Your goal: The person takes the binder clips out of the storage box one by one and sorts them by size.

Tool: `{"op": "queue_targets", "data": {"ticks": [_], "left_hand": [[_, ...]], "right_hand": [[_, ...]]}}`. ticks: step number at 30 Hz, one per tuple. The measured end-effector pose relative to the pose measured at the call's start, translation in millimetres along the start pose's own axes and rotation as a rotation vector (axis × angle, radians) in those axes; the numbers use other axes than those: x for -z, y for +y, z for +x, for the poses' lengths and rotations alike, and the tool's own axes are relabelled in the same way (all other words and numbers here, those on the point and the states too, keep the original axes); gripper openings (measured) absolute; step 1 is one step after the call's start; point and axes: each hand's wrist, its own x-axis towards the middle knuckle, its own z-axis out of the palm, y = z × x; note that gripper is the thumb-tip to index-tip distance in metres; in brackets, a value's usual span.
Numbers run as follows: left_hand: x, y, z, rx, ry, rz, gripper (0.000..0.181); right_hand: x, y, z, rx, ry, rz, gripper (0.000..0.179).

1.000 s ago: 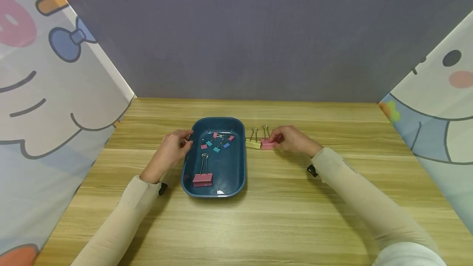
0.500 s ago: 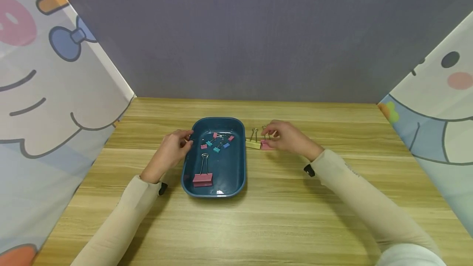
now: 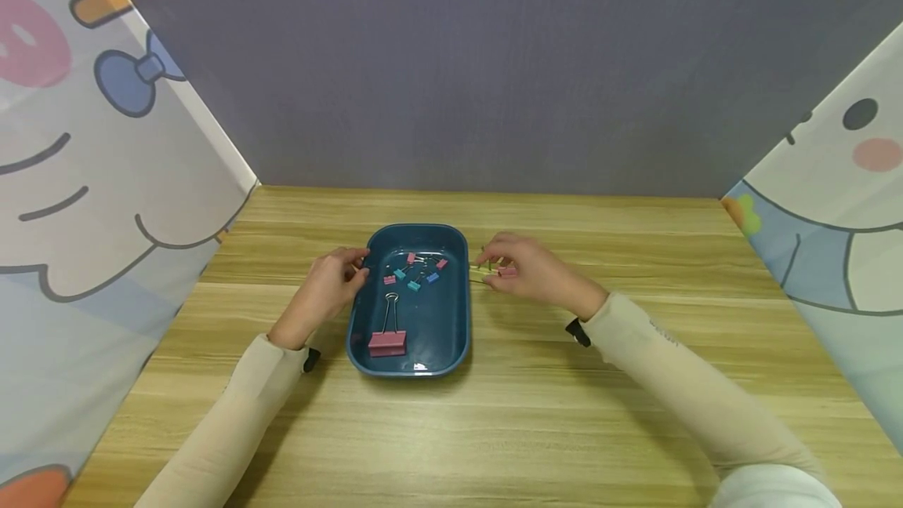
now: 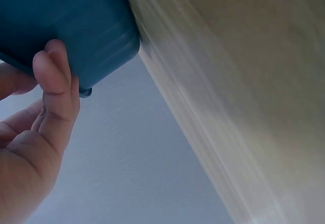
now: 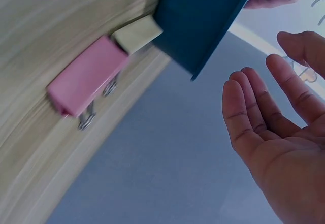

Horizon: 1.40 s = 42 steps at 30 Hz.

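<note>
My left hand (image 3: 322,292) grips the left rim of a dark blue tray (image 3: 454,335), fingertips on its outer wall in the left wrist view. My right hand (image 3: 534,269) is over two large binder clips just right of the tray, its thumb and fingers spread with nothing between them. One is a yellow binder clip (image 5: 137,33) beside the tray wall. Next to it stands a pink binder clip (image 5: 88,76), its wire handles toward the back; the hand partly hides both in the head view.
Inside the tray lie a large pink binder clip (image 3: 387,343) and several small binder clips (image 3: 414,285) in pink, teal and blue. The wooden table (image 3: 564,422) ends at a grey back panel (image 3: 480,77). Cartoon-printed panels (image 3: 92,257) flank both sides.
My right hand has let go of the pink clip beside the tray and moved left, over the yellow clip. The left hand and tray have stayed put.
</note>
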Motion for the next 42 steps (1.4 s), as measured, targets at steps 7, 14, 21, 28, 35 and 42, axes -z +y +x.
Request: {"op": "queue_targets", "data": {"ticks": [7, 14, 21, 28, 35, 42], "left_hand": [[0.7, 1.3, -0.5, -0.002, 0.0, 0.001, 0.033], [0.8, 2.1, -1.2, 0.003, 0.002, 0.015, 0.033], [1.4, 2.8, -0.9, -0.002, 0.006, 0.018, 0.033], [0.8, 3.2, -0.3, 0.0, 0.0, 0.025, 0.033], [0.8, 4.3, 0.3, -0.012, 0.009, 0.026, 0.033], [1.1, 3.8, 0.4, -0.017, 0.017, 0.02, 0.033]], "right_hand": [[-8, -14, 6.1, 0.018, -0.048, -0.016, 0.024], [-20, -25, 13.7, 0.018, -0.104, 0.027, 0.021], [-33, -37, 20.8, 0.075, -0.121, 0.0, 0.022], [-44, -40, 26.8, 0.094, -0.151, 0.059, 0.021], [-53, -44, 30.6, 0.104, -0.173, 0.049, 0.021], [-62, -47, 34.6, 0.116, -0.2, 0.065, 0.022]]}}
